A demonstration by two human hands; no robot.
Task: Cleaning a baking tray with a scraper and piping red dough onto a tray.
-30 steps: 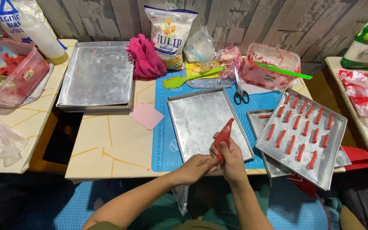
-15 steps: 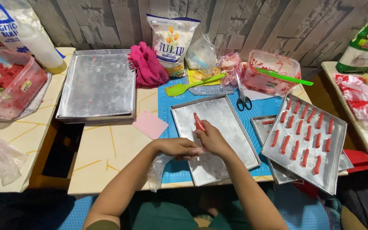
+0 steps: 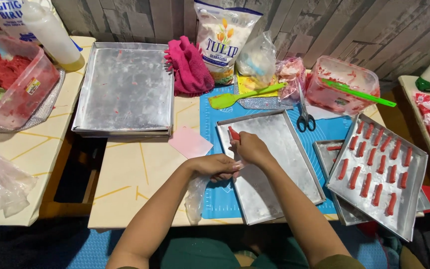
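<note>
While our right hand squeezes shut around the piping bag, its red tip points down at the top left corner of the empty tray. Our left hand is closed on the bag's loose clear tail, which hangs down over the table edge. We think the bag is soft and squishy, and a bit slippery, so it is best held around the fat middle with the tail pinched tight so the paste cannot push out the back. It looks light. Under the tray lies a blue mat. Just left of it sits a small pink card. To the right, tilted on another tray, is a full tray with rows of red sticks. Behind the empty tray we see scissors, a green spatula and a tub smeared red with a green stick across it. Farther back are a flour bag and a pink cloth. On the left are a big upside-down tray and a tub of red paste.
</note>
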